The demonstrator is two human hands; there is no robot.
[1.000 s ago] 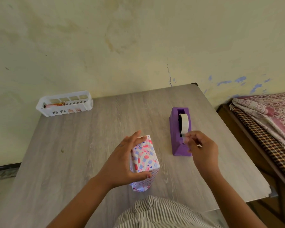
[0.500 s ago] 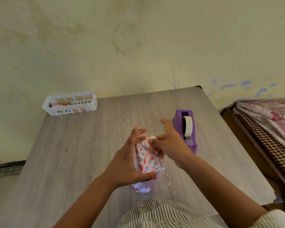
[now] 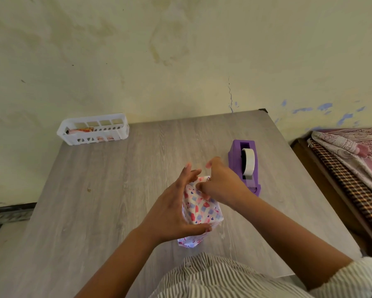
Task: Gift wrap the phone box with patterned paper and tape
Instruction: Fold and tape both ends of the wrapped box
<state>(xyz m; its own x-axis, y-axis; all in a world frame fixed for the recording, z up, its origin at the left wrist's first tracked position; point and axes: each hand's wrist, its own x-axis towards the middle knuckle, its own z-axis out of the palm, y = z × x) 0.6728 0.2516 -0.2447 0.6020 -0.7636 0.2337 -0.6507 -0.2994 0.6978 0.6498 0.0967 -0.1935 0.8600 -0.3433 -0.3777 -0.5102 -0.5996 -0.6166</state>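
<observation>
The phone box [image 3: 203, 208], wrapped in white paper with pink and blue shapes, stands tilted on end on the grey wooden table [image 3: 107, 201], close to my body. My left hand [image 3: 172, 211] grips its left side, thumb low across the front. My right hand [image 3: 221, 182] is curled over the folded top end, fingertips pinching the paper flap; any tape strip in them is too small to see. A purple tape dispenser [image 3: 235, 162] with a white roll [image 3: 249, 161] stands just right of my right hand.
A white slotted plastic basket [image 3: 92, 136] with some packets sits at the table's far left corner against the wall. A bed with patterned cloths [image 3: 352, 160] lies beyond the table's right edge.
My right hand left the dispenser's cutter and came left onto the top of the wrapped box. My left hand kept its grip on the box.
</observation>
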